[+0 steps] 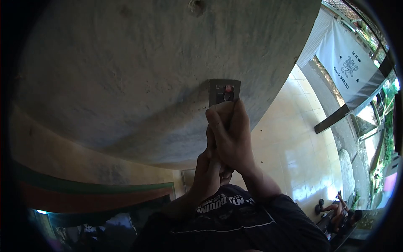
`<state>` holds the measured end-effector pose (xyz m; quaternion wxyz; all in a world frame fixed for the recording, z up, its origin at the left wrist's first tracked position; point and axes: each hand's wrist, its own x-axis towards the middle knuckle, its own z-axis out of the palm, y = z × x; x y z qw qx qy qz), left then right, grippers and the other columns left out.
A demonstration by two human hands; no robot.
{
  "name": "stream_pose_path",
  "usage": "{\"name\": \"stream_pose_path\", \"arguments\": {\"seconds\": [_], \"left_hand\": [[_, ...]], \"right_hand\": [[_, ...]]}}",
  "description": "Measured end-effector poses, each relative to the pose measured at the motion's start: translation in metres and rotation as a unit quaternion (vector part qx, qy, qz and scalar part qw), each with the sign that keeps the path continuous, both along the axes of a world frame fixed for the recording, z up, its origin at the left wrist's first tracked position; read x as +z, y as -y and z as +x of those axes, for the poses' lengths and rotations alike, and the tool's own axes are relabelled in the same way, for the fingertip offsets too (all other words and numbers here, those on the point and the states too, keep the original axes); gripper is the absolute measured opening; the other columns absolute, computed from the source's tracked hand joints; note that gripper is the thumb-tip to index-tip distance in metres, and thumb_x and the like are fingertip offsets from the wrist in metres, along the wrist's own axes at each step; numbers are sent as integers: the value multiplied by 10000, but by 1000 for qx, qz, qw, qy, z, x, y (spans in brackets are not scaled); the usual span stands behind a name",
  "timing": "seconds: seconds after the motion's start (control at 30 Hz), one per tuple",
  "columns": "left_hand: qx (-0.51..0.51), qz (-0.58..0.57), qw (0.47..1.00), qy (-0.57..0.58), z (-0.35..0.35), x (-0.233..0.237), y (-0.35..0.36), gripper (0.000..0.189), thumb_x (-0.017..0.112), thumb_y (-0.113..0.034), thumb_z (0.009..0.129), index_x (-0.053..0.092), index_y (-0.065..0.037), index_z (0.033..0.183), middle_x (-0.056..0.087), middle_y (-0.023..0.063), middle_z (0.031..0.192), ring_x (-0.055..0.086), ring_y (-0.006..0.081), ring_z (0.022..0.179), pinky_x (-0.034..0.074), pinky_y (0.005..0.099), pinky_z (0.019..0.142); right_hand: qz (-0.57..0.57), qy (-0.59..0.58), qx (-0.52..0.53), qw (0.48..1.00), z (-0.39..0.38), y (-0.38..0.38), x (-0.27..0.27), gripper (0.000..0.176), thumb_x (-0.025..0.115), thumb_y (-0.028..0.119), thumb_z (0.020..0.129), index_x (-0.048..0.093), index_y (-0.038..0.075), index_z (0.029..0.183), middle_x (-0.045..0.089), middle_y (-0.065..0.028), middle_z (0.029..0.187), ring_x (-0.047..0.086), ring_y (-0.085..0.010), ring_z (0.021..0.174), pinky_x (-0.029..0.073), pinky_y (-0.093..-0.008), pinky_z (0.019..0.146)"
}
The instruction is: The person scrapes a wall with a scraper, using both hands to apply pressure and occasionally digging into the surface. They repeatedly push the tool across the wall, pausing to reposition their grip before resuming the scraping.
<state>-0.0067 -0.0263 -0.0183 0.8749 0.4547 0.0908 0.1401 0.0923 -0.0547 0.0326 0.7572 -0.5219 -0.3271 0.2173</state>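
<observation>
Both hands are raised in front of a rough grey-brown surface (138, 63). A small rectangular plate (213, 90), grey with a dark opening and a bit of red in it, lies against that surface just above the fingers. My right hand (234, 134) is closed at the lower edge of the plate, its fingers curled round something I cannot make out. Lower and to the left, my left hand (208, 171) is closed below the right one, close against it; what it holds is hidden.
Pale floor tiles (289, 143) spread at the right. A white banner (344, 63) with a printed lion hangs at the upper right, above a dark beam (331, 119). Another person (342, 214) sits at the lower right. A green-edged opening (105, 189) is at the lower left.
</observation>
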Motion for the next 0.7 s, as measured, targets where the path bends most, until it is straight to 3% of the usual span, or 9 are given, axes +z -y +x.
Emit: {"name": "stream_pose_path", "arguments": {"seconds": [0.23,0.3,0.5,0.57,0.7], "left_hand": [[51,10,996,-75,-4,2,7,294,332,-330,996,397,-63,891,392,-4,603,374,49,445,269,182,369],[59,131,989,-16,0,2,6,304,329,-333,997,403,-56,897,399,-3,599,373,48,434,278,182,366],[47,7,997,-58,-1,-4,13,324,323,-343,998,399,-53,876,400,2,599,380,48,438,271,184,360],[52,8,997,-48,2,10,13,327,325,-347,997,398,-56,867,396,1,598,378,47,438,269,184,359],[45,33,998,-9,10,16,5,333,333,-357,994,398,-64,850,383,-1,597,382,48,446,267,186,359]], "right_hand": [[-13,6,-17,1000,-3,-1,-9,162,515,76,921,368,14,947,491,-38,579,472,-78,394,375,-209,351],[-5,2,1,1000,2,-1,1,160,515,73,920,370,13,951,491,-37,578,471,-77,395,375,-210,353],[-8,-7,-9,1000,-1,4,-10,148,518,66,917,381,16,945,490,-33,576,463,-73,395,369,-208,350],[-4,-41,-1,999,1,2,-5,145,520,66,916,385,17,939,489,-32,574,462,-73,395,367,-207,349],[23,7,-18,1000,6,-1,5,146,529,67,912,392,17,919,485,-30,570,461,-74,394,367,-208,349]]}}
